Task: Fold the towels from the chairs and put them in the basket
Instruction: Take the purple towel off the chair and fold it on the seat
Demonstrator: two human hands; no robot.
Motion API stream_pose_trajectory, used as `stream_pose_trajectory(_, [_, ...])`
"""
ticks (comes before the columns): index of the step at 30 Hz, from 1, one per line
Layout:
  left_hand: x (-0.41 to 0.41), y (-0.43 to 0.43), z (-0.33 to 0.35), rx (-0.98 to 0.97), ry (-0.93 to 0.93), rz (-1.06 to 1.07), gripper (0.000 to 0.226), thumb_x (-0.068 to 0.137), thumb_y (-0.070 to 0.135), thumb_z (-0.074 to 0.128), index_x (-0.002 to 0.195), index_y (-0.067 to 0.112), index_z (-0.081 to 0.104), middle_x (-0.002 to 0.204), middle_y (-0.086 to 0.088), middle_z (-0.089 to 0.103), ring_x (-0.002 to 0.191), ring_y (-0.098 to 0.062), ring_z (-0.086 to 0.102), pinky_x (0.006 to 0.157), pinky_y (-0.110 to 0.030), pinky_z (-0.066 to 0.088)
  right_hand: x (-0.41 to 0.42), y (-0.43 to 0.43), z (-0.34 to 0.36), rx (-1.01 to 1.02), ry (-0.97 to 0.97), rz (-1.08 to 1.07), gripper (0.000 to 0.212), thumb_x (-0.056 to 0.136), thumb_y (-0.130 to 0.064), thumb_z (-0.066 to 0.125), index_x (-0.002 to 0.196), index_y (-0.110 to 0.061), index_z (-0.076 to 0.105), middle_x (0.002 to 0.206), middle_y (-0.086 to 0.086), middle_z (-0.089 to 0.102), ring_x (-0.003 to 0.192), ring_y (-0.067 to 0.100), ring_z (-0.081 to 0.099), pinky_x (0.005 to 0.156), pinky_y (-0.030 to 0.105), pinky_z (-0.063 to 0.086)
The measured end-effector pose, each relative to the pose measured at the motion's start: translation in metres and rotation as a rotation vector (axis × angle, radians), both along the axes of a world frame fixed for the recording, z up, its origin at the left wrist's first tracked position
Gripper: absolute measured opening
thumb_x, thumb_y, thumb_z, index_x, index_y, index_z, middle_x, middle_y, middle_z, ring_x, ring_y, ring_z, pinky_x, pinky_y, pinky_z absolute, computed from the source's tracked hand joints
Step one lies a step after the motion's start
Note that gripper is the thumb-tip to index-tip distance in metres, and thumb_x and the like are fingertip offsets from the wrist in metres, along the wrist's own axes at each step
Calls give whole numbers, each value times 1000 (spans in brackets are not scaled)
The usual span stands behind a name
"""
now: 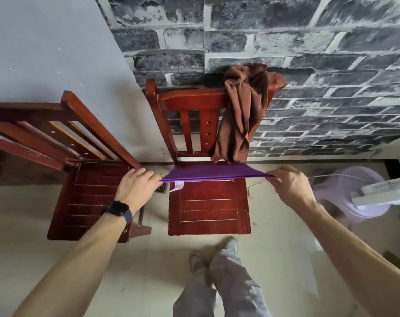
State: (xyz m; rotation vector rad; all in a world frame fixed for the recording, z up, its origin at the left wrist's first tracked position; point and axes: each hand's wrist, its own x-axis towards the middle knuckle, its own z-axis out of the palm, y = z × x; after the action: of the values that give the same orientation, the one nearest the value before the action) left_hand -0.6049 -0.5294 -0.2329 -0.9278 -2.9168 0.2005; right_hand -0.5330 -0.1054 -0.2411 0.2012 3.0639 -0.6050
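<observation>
A purple towel (213, 172) is stretched flat and taut above the seat of the middle red wooden chair (209, 209). My left hand (137, 186) pinches its left corner, where a white label hangs down. My right hand (290, 181) pinches its right corner. A brown towel (242, 113) hangs bunched over the right side of that chair's backrest. A pale lilac basket (354, 191) stands on the floor to the right, partly hidden behind my right arm and a white object.
A second red wooden chair (87, 197) stands to the left, its seat bare. A white flat object (384, 191) juts over the basket from the right edge. A brick-pattern wall runs behind the chairs. My legs and shoes (217, 255) are on the pale floor below.
</observation>
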Motion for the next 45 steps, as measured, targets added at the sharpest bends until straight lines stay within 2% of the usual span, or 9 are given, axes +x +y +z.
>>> stream_pose_trajectory(11, [123, -7, -175, -104, -493, 109, 27, 53, 19, 92, 66, 19, 68, 61, 0, 62, 59, -26, 63, 46, -29, 44, 127, -26, -171, -56, -511, -140, 12, 87, -23, 76, 98, -23, 80, 99, 4, 71, 85, 34, 69, 74, 40, 57])
stream_pose_trajectory(14, [154, -13, -215, -94, -623, 182, 22, 60, 18, 89, 72, 17, 70, 63, -2, 62, 60, -29, 62, 48, -32, 49, 160, -33, -202, -113, -593, -190, 13, 87, -23, 76, 98, -25, 80, 98, 2, 71, 84, 30, 69, 75, 39, 56])
stream_pose_trajectory(19, [154, -14, -232, 219, -820, 514, 9, 87, 29, 69, 93, 23, 73, 88, 2, 72, 88, -23, 64, 71, -32, 50, 161, -34, -229, -268, -565, -322, 11, 81, -19, 81, 92, -20, 80, 92, 0, 73, 80, 19, 70, 81, 34, 55])
stream_pose_trajectory(24, [98, -10, -255, 816, -1111, 1015, 18, 78, 37, 78, 86, 24, 72, 72, 13, 68, 72, -2, 60, 72, -18, 42, 95, -21, -249, -711, -590, -657, 7, 83, -17, 79, 89, -15, 76, 79, -3, 70, 71, 9, 58, 72, 28, 44])
stream_pose_trajectory(31, [38, 14, -341, 1092, -1016, 1293, 35, 72, 58, 78, 93, 29, 74, 84, 5, 73, 75, -18, 64, 69, -29, 49, 22, -21, -319, -848, -390, -767, 18, 80, -38, 75, 85, -23, 69, 80, -1, 67, 75, 18, 58, 73, 39, 49])
stream_pose_trajectory(35, [20, 24, -368, 1160, -901, 1320, 40, 64, 62, 76, 91, 32, 74, 94, 1, 75, 94, -28, 70, 86, -48, 54, 5, -25, -350, -668, -302, -728, 10, 96, -34, 64, 97, -24, 63, 77, -8, 63, 59, 1, 54, 59, 22, 43])
stream_pose_trajectory(39, [15, 35, -374, 1152, -818, 1309, 23, 83, 47, 73, 94, 27, 69, 91, 6, 70, 91, -16, 65, 88, -36, 53, 1, -28, -364, -552, -291, -696, 21, 98, -37, 58, 110, -20, 65, 90, -1, 67, 73, 12, 59, 68, 26, 44])
stream_pose_trajectory(42, [15, 42, -374, 1032, -743, 1307, 26, 93, 42, 65, 110, 23, 66, 96, 10, 64, 93, -9, 57, 67, -6, 41, -3, -31, -365, -485, -298, -690, 24, 99, -37, 56, 112, -20, 65, 92, -1, 67, 84, 18, 59, 75, 23, 40])
stream_pose_trajectory(45, [14, 47, -374, 966, -685, 1302, 30, 94, 44, 62, 115, 22, 66, 102, 7, 63, 95, -10, 57, 71, -11, 41, -7, -36, -363, -431, -294, -697, 25, 100, -38, 53, 113, -20, 64, 91, 0, 65, 86, 19, 57, 75, 20, 36])
